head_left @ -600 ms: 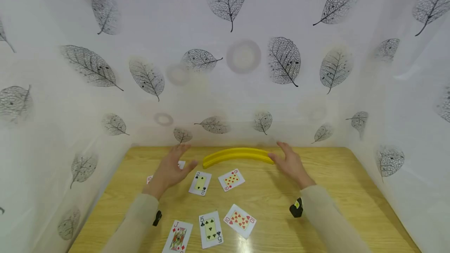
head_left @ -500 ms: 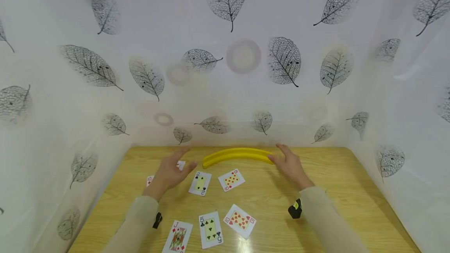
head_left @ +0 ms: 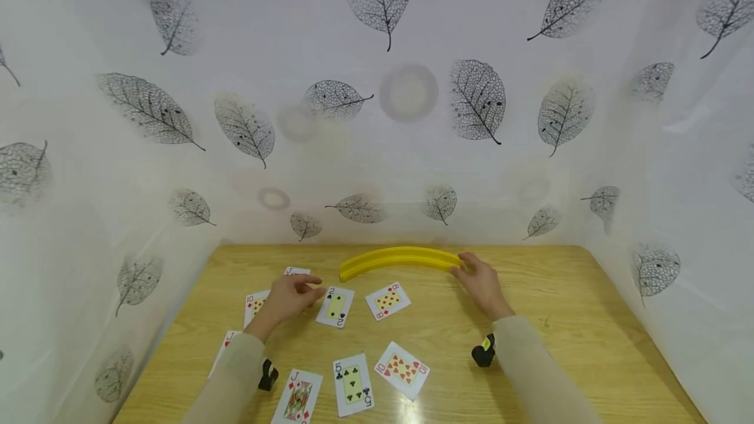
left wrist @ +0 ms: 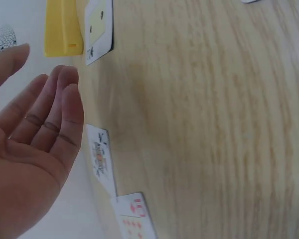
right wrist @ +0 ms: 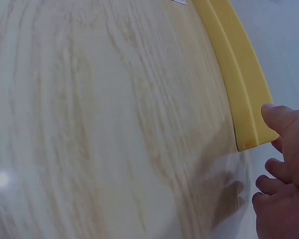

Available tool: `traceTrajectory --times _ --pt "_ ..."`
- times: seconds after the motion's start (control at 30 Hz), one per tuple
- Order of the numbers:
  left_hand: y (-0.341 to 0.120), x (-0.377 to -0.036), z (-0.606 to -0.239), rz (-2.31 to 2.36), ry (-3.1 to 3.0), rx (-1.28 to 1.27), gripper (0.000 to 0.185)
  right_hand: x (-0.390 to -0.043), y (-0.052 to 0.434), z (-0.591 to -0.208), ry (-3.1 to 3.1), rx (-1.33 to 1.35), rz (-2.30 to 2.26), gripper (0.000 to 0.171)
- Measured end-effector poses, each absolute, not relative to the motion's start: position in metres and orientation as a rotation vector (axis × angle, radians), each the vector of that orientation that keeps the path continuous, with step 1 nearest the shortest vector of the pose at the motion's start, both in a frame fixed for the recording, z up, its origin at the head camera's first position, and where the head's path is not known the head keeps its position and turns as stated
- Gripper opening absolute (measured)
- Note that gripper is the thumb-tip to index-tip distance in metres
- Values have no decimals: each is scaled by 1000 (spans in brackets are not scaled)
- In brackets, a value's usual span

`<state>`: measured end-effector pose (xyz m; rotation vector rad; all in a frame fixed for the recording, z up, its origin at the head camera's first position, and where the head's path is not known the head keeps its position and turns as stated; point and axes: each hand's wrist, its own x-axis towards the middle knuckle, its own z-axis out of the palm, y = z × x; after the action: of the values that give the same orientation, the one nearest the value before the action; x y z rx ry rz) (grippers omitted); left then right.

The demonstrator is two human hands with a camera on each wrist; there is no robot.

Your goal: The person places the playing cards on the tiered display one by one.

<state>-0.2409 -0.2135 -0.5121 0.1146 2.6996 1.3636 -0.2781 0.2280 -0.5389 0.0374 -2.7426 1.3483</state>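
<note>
The wooden table (head_left: 548,319) carries everything here, and at its 12 o'clock edge lies the curved yellow card holder (head_left: 397,259), a long arc of what looks like rigid plastic, bowed toward the wall. I judge it light and stiff, smooth enough to skid on the varnished wood, and not fragile; its two ends are the natural places to take hold of it, since the middle span is wide and low. The right hand (head_left: 480,283) is at the holder's 3 o'clock end, its thumb laid on the corner and the other fingers curled beneath, so it seems to pinch that tip, as the right wrist view (right wrist: 284,164) suggests. No card can be seen standing in the holder, though its slots are hard to make out from these angles. The left hand (head_left: 290,298) hovers at 9 o'clock of the two of clubs (head_left: 336,307), fingers relaxed and loosely together, holding nothing. Thin and slippery, the face-up cards lie flat, including the eight of diamonds (head_left: 387,301) and ten of hearts (head_left: 402,370).
</note>
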Motion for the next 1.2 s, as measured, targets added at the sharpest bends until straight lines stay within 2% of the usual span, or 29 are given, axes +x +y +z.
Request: traceTrajectory --times 0.5,0.8,0.93,1.2 --pt "-214 -240 -527 1232 2817 236 45 -274 217 -550 -2737 2 1287 55" --pt "-212 -236 -528 865 2902 277 75 -275 215 -556 -2697 -4 1232 46" --pt "-212 -236 -530 725 2923 325 83 -274 213 -556 -2691 -17 1233 44" --pt "-211 -236 -534 666 2869 339 78 -274 213 -557 -2687 -9 1219 40"
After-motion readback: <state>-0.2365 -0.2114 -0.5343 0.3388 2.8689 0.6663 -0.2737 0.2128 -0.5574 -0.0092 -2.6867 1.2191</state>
